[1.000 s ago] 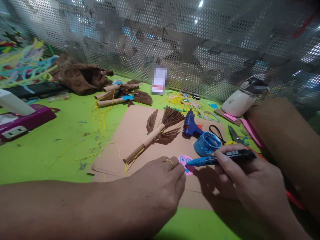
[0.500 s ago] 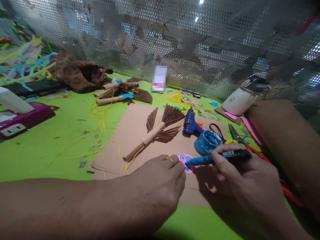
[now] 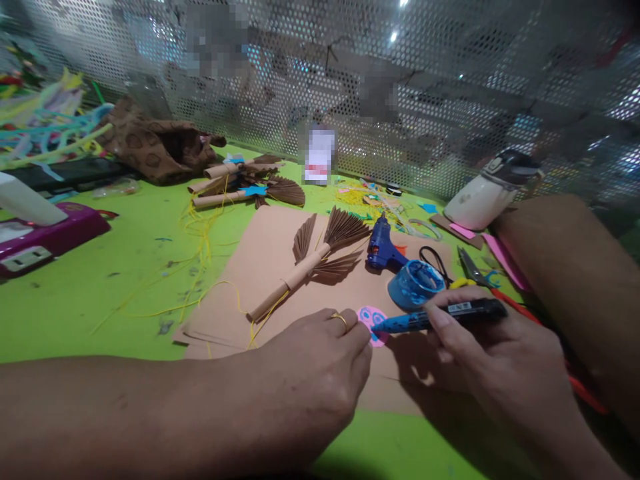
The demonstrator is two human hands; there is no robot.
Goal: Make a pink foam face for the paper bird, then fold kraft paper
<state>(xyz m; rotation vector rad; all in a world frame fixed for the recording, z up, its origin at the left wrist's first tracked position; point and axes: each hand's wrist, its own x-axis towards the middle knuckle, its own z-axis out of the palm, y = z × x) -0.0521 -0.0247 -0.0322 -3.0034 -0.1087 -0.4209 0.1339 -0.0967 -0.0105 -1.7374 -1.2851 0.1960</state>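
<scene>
My right hand (image 3: pixel 485 347) grips a blue-and-black marker (image 3: pixel 440 317), its tip on a small pink paper circle (image 3: pixel 373 323) with blue ring shapes drawn on it. Curled fingers of my left hand (image 3: pixel 325 360), one with a gold ring, press at the left edge of that circle, which lies on brown paper sheets (image 3: pixel 250 267). Just beyond the marker stands a blue paint-smeared cup (image 3: pixel 415 285). A blue glue gun (image 3: pixel 383 247) lies behind the cup. Left of it rests a rolled brown paper figure (image 3: pixel 300 270) with pleated fans and yellow string.
Several similar paper figures (image 3: pixel 240 187) lie farther back. Scissors (image 3: pixel 473 267) and a white bottle (image 3: pixel 485 193) are at right, beside a brown forearm-like shape. A purple power strip (image 3: pixel 75 230) sits left. A perforated metal screen (image 3: pixel 300 80) closes off the back.
The marker and my right hand have shifted very slightly, with the tip staying at the pink circle. My left hand keeps its place.
</scene>
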